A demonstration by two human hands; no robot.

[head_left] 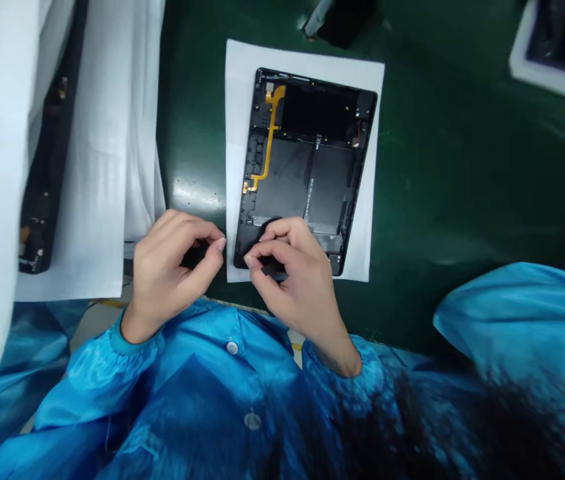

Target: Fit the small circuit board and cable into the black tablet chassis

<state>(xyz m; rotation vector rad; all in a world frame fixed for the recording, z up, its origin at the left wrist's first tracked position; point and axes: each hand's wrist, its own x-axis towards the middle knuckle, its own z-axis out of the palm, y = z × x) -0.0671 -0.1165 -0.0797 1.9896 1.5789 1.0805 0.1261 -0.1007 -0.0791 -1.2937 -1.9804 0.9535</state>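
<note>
An opened black tablet housing [287, 160] lies on a white foam sheet [305, 56], its inner side up. An orange flex cable [271, 143] runs down its left part. My right hand [295, 267] is over the housing's near left corner, thumb and fingertips pinched together; whatever is between them is too small to make out. Just left of the sheet, my left hand [177, 263] also pinches thumb against forefinger, above the table edge. I cannot make out anything between those fingertips.
White foam sheets [97, 153] stand at the left with another dark tablet housing [47, 173] between them. A dark object [347, 23] sits at the back on the green table [462, 180]. At the far right is a white-edged tray [520, 63]. A blue sleeve [522, 313] shows at the right.
</note>
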